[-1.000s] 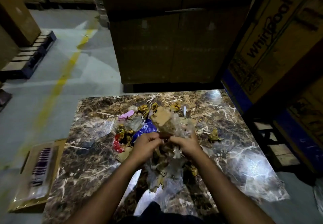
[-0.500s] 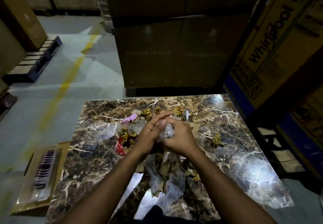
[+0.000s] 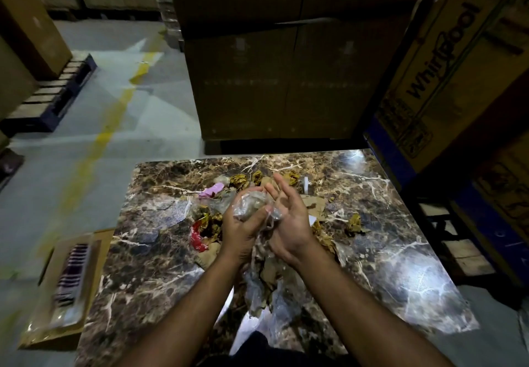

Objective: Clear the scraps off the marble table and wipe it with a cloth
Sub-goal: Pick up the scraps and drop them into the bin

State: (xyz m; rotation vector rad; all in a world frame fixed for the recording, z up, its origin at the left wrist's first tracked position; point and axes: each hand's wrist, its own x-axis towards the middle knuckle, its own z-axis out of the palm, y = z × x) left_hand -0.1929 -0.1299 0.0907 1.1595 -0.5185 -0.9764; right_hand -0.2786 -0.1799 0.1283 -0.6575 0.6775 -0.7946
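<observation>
A crumpled wad of clear plastic point(image 3: 252, 203) sits balled up above the middle of the marble counter point(image 3: 148, 252), with no clear long axis; a loose tail of film hangs down from it between the wrists. The left hand point(image 3: 239, 229) has a clenching grip round the wad, thumb across its front. The right hand point(image 3: 287, 223) lies against its other side, fingers straight and spread, pointing away from the person. Scraps point(image 3: 210, 217) of foil, paper and film lie beneath, among them a pink piece point(image 3: 211, 190) and a red one point(image 3: 197, 238).
</observation>
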